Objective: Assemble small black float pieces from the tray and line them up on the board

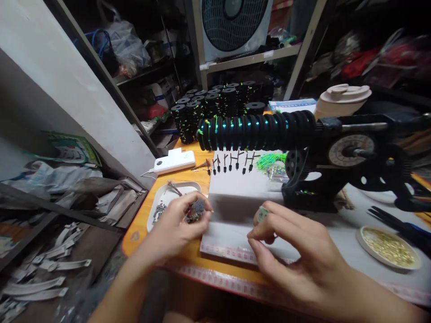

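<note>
My left hand (183, 220) is curled around a dark grey, knobbly bundle (198, 207) whose exact kind I cannot make out. It hangs just beside a white tray (150, 220) that holds small grey bits and a thin stick-like piece. My right hand (289, 242) is over the white board (232, 231), thumb and index fingertip pinched together. Whatever sits between those fingertips is too small or blurred to name. A pale green piece (262, 213) shows at one of its fingers. Several small dark pieces with black ends (230, 162) stand in a row behind the board's front part.
A black machine (350, 152) carries a horizontal stack of black spools (256, 130) with coloured line. More spools (215, 105) stand behind. A dish of gold bits (387, 246), dark-bladed pliers or scissors (397, 222), a white power bank (174, 161) and a measuring tape (232, 280) lie around.
</note>
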`<move>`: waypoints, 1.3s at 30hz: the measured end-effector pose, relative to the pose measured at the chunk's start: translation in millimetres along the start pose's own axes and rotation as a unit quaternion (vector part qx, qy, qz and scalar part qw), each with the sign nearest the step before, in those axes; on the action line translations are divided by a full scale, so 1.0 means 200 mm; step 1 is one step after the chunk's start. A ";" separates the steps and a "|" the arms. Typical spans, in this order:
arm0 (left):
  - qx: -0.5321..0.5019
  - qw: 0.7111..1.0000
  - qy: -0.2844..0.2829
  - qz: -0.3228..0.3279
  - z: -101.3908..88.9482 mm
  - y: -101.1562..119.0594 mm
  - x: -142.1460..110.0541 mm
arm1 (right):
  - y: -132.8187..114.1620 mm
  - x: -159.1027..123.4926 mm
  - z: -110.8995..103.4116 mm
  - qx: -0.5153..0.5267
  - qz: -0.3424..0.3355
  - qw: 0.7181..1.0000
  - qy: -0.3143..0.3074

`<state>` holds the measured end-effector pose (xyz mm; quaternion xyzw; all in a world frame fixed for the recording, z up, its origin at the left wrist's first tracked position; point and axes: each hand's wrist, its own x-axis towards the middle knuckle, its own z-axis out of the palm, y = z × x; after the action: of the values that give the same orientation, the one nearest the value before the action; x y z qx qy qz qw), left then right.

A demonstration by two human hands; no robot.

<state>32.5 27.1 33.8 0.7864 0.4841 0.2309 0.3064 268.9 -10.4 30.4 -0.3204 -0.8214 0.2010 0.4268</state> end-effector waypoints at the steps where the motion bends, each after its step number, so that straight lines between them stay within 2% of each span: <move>1: -0.140 0.989 0.024 -0.030 0.06 0.05 -0.03 | 0.00 -0.01 0.00 0.011 0.011 1.000 -0.002; 2: -0.260 0.964 0.036 -0.046 0.12 0.10 -0.05 | -0.01 -0.01 0.00 0.022 0.021 1.000 -0.005; 4: -0.438 0.894 0.079 -0.052 0.25 0.17 -0.08 | -0.01 -0.02 0.00 0.044 0.033 0.998 -0.008; 6: -0.564 0.814 0.112 -0.078 0.35 0.20 -0.09 | -0.02 -0.02 0.00 0.059 0.039 0.997 -0.006; 8: -0.645 0.743 0.134 -0.115 0.42 0.22 -0.09 | -0.02 -0.02 0.00 0.065 0.042 0.997 -0.001; 10: -0.687 0.698 0.144 -0.140 0.44 0.22 -0.09 | -0.01 -0.01 0.00 0.065 0.043 0.997 0.004; 12: -0.703 0.680 0.145 -0.148 0.44 0.23 -0.09 | -0.01 0.00 0.00 0.064 0.044 0.997 0.009; 16: -0.705 0.680 0.141 -0.142 0.43 0.23 -0.10 | -0.01 0.00 0.00 0.064 0.048 0.997 0.008; 22: -0.688 0.699 0.140 -0.136 0.43 0.23 -0.10 | -0.01 0.00 0.00 0.066 0.047 0.997 0.009; 28: -0.610 0.758 0.190 -0.133 0.44 0.23 -0.11 | 0.00 0.01 -0.02 0.068 0.041 0.997 0.013; 33: -0.542 0.790 0.250 -0.143 0.43 0.24 -0.12 | -0.01 0.02 -0.04 0.071 0.057 0.996 -0.008; 35: -0.514 0.813 0.244 -0.125 0.42 0.23 -0.11 | -0.02 0.03 -0.05 0.078 0.064 0.995 -0.005; 37: -0.496 0.835 0.227 -0.077 0.42 0.22 -0.10 | -0.02 0.03 -0.05 0.084 0.061 0.995 -0.005; 39: -0.506 0.834 0.218 -0.026 0.42 0.21 -0.08 | -0.01 0.03 -0.04 0.075 0.048 0.996 -0.009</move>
<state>107.4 -24.3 3.1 0.4383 0.3746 0.6008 0.5537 272.1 -7.2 40.3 -0.3250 -0.7913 0.2856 0.4320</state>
